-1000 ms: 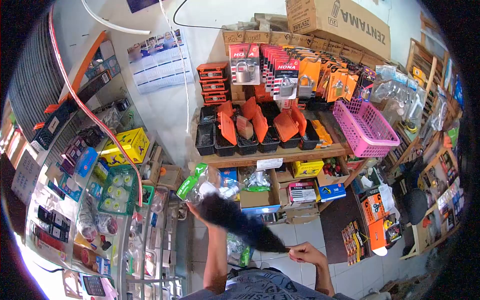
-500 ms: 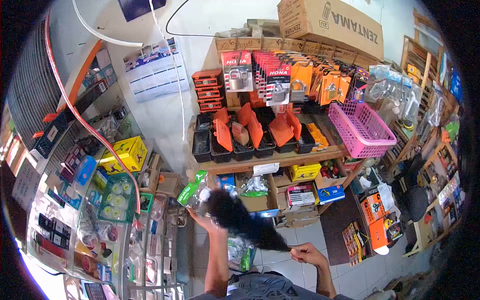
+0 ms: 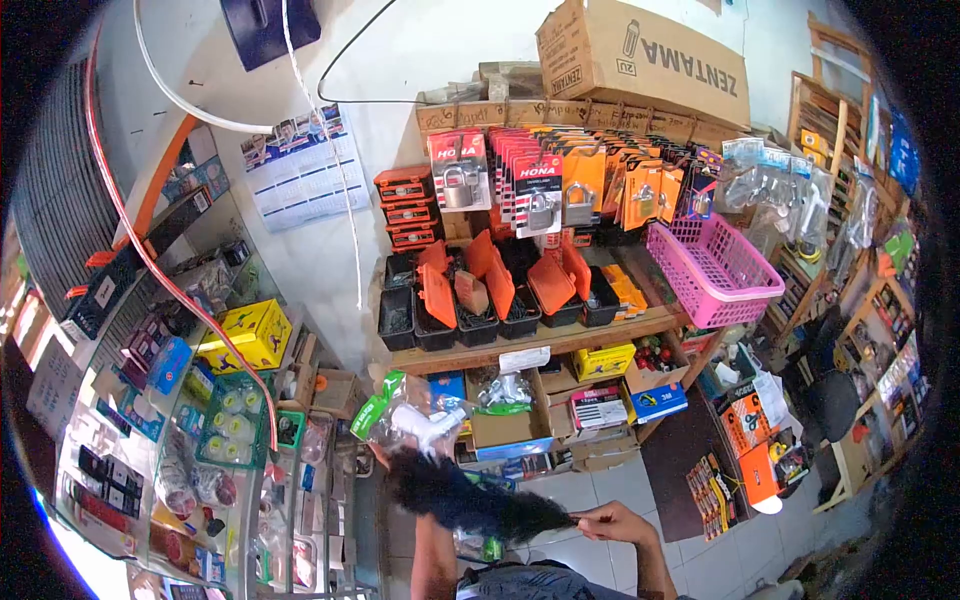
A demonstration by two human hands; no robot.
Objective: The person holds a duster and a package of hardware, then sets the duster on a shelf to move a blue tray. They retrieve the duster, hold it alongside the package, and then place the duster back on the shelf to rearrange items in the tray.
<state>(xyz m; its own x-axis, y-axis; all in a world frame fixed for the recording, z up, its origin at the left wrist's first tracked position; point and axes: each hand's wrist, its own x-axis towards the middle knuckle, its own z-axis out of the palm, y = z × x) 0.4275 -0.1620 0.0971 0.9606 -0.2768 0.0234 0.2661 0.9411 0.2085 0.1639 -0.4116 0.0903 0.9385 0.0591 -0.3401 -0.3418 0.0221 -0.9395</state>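
Observation:
My right hand (image 3: 617, 523) is closed round the thin handle end of a black feather duster (image 3: 475, 500). The duster's dark plumes spread leftward, in front of my left hand (image 3: 379, 453), which is mostly covered. Above that hand is a clear plastic packet (image 3: 408, 412) with a green header card and a white fitting inside, perhaps a tap. My left hand appears to hold the packet from below, its fingers largely hidden. The duster's plumes lie just under the packet's lower end.
Ahead stands a wooden shelf (image 3: 540, 341) with black bins with orange lids, hanging padlock packs (image 3: 540, 195) and a pink basket (image 3: 715, 270). Below are open cartons (image 3: 510, 430). A glass display case (image 3: 230, 520) is at left; orange boxes (image 3: 745, 425) sit low at right.
The duster has moved down and slightly left, uncovering the white fitting in the packet. My view has tilted up, so the shelf sits lower in it. Both hands keep their holds.

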